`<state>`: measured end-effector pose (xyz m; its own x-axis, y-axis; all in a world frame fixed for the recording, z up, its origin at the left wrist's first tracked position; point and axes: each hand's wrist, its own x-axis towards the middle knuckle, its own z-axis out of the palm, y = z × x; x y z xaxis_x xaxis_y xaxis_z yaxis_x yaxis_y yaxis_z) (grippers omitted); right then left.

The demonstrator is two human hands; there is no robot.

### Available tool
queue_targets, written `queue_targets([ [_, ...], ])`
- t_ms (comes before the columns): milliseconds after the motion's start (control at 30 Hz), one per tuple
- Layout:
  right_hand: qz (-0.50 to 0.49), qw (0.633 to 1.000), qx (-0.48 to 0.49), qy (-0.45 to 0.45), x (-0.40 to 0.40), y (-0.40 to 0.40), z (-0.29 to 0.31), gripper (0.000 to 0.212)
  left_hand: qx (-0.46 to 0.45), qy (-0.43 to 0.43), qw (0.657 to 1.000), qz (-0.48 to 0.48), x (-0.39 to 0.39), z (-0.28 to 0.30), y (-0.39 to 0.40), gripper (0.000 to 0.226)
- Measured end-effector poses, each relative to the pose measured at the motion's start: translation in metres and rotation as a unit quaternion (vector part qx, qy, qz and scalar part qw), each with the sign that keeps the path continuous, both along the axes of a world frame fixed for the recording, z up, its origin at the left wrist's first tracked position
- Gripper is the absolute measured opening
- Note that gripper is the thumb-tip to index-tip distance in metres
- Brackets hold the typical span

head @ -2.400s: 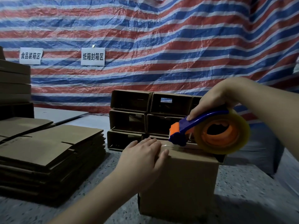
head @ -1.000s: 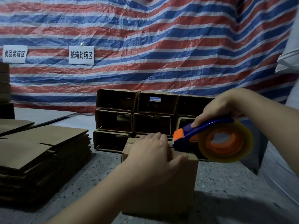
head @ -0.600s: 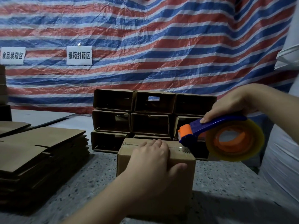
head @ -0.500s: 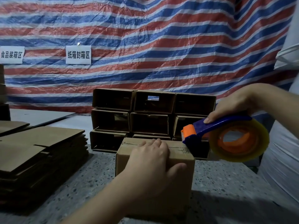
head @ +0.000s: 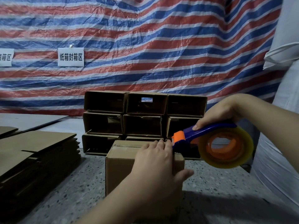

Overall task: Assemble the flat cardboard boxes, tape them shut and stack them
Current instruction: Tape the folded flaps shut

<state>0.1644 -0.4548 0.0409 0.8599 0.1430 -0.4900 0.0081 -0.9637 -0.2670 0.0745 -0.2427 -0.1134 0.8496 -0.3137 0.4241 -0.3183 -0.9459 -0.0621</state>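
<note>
Cardboard box (head: pixel 120 165), matte and square-edged, under left hand (head: pixel 159 164).

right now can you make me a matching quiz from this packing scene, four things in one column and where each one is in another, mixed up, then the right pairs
Things:
1. tape dispenser
2. box being taped
3. flat cardboard pile
4. paper sign

Places:
A. pinned on the striped tarp
B. on the table at the left
C. gripped in the right hand
D. under the left hand, in front of the stacked open boxes

Pairs: 1-C, 2-D, 3-B, 4-A
</note>
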Motion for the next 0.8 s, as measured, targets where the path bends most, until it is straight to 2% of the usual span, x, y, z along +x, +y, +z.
queue_targets([
  [167,-0.001,1.000,0.011,-0.013,0.001,-0.007,0.004,0.104,0.001,-0.058,0.998,-0.017,0.002,-0.004,0.003,0.079],
  [300,-0.023,0.999,0.029,-0.033,-0.003,-0.027,0.013,0.104,-0.010,-0.053,0.998,-0.029,0.002,-0.006,0.004,0.082],
  [500,-0.015,1.000,-0.007,-0.021,-0.006,-0.028,0.014,0.101,0.004,-0.037,0.999,-0.034,0.001,-0.004,0.004,0.073],
  [700,-0.028,0.999,0.015,-0.022,-0.012,-0.042,0.015,0.106,0.002,-0.036,0.999,-0.025,0.001,-0.005,0.003,0.075],
  [800,-0.020,1.000,-0.022,-0.011,-0.019,-0.035,0.013,0.084,-0.001,-0.036,0.999,-0.024,0.001,-0.005,0.002,0.074],
])
